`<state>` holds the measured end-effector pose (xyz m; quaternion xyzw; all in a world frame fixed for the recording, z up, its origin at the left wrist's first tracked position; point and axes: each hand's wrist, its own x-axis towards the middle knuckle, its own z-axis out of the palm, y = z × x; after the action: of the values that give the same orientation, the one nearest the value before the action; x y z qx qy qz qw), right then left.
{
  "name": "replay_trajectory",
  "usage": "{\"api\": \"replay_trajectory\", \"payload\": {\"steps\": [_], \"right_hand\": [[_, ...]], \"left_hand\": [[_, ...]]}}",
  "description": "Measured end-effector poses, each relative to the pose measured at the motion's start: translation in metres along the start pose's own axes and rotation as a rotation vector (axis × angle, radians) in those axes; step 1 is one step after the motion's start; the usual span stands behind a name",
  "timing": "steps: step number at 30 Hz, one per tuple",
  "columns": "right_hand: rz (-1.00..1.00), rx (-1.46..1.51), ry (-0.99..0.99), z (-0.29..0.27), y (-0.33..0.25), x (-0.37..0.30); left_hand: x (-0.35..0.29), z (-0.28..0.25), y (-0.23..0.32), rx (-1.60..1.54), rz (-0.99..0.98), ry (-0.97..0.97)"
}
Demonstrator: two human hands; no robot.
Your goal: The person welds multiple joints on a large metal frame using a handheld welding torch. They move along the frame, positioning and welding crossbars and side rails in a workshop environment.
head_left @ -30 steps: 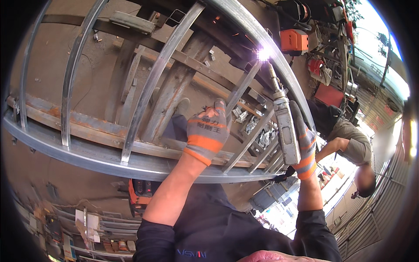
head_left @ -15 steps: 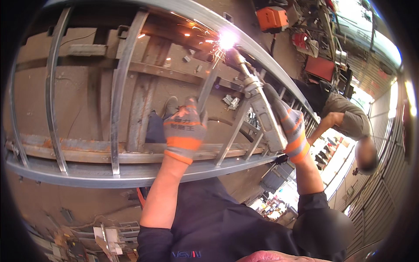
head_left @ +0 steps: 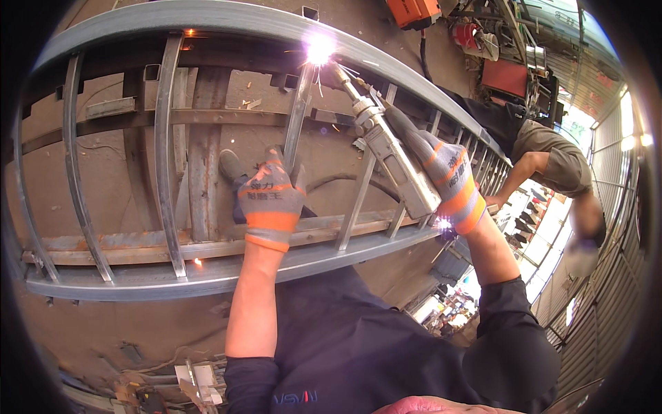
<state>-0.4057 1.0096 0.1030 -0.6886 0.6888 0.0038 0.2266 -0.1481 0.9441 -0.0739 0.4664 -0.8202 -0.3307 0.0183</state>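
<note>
My right hand (head_left: 448, 181), in a grey and orange work glove, is closed around a welding gun (head_left: 398, 162). A glaring arc (head_left: 319, 50) burns at the gun's tip, against the far rail (head_left: 227, 15) of a metal frame, where a square metal bar (head_left: 298, 110) meets it. The glare hides the joint itself. My left hand (head_left: 272, 196), gloved alike, has its fingers around the bar's near part. Other crossbars (head_left: 163, 152) stand between the far rail and the near rail (head_left: 224, 276).
Beyond my right hand, another person (head_left: 552, 155) leans over the frame's right end. A second bright light (head_left: 443, 224) shines beside my right wrist. An orange machine (head_left: 414, 12) and a red box (head_left: 505, 78) stand behind the frame. Rusty beams (head_left: 207, 159) lie beneath it.
The view has shifted, so the frame and both hands appear farther left. Fewer sparks fly from the arc. A second light has appeared near my right wrist. Both grips stay the same.
</note>
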Motion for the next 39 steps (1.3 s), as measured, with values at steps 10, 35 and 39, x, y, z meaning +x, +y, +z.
{"api": "replay_trajectory", "payload": {"steps": [10,35,39], "right_hand": [[-0.046,0.024,0.083,-0.014,0.021,-0.043],[0.075,-0.188,-0.080,0.013,0.089,-0.097],[0.101,-0.120,-0.084,0.012,0.085,-0.095]], "left_hand": [[-0.049,-0.003,0.067,-0.198,0.185,0.290],[-0.021,0.092,0.139,0.130,-0.165,-0.088],[-0.022,0.093,0.139,0.145,-0.120,-0.034]]}}
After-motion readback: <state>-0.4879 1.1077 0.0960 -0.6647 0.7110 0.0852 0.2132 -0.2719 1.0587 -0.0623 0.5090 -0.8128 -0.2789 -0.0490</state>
